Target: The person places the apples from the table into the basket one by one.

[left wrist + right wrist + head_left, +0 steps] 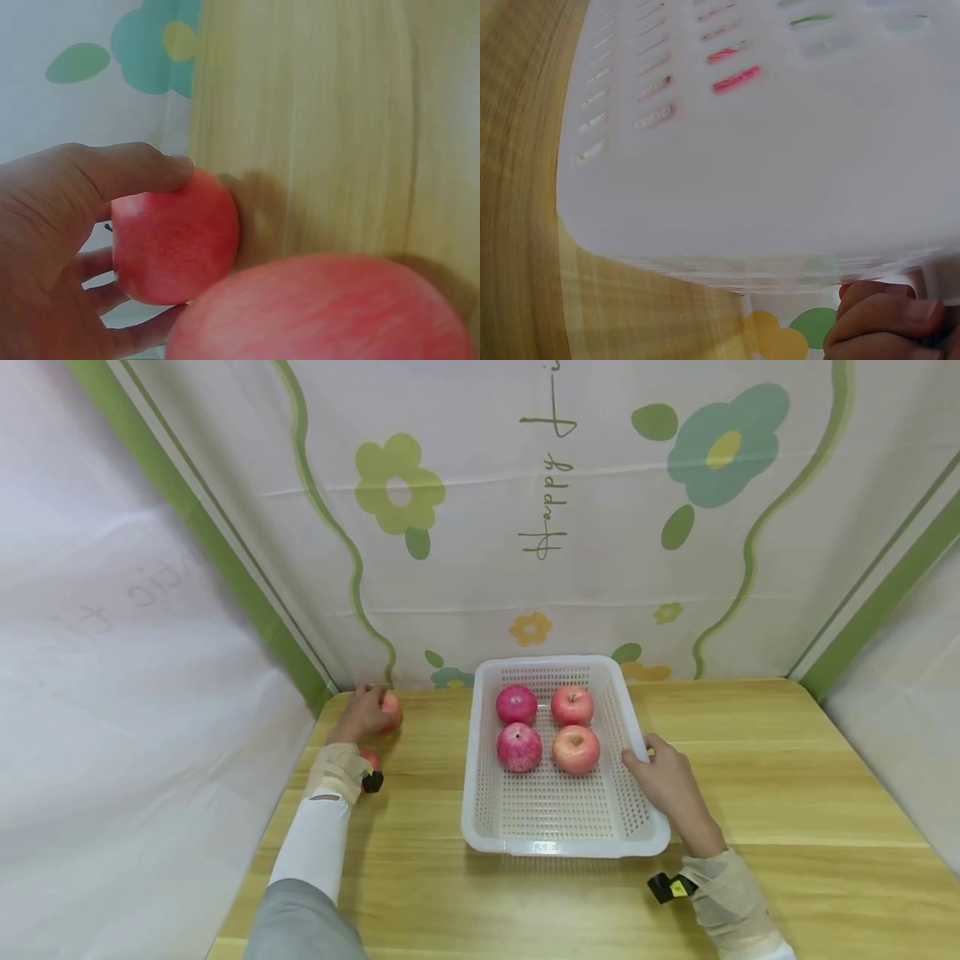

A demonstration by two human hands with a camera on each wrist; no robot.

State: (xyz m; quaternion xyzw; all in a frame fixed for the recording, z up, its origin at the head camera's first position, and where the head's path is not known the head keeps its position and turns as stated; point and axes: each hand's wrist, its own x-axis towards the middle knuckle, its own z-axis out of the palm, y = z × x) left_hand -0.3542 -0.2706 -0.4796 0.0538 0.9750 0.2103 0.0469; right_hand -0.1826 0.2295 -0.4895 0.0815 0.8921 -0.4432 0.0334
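Note:
At the back left of the table, my left hand (360,714) grips a red apple (392,713). Thumb on top and fingers round the far side show in the left wrist view, with this apple (180,244) between them. A second red apple (371,759) lies nearer, partly hidden behind the left wrist. My right hand (667,778) holds the right rim of a white perforated plastic basket (555,847). Inside the basket, toward its far end, sit two dark pink round fruits (519,747) and two paler red apples (576,750). The right wrist view shows the basket wall (742,187) close up and curled fingers (885,319) at its edge.
The basket stands on a wooden table (780,793), near its back edge. A white cloth (465,552) with printed flowers hangs right behind the table. More white cloth (135,693) closes off the left side, and another sheet the right.

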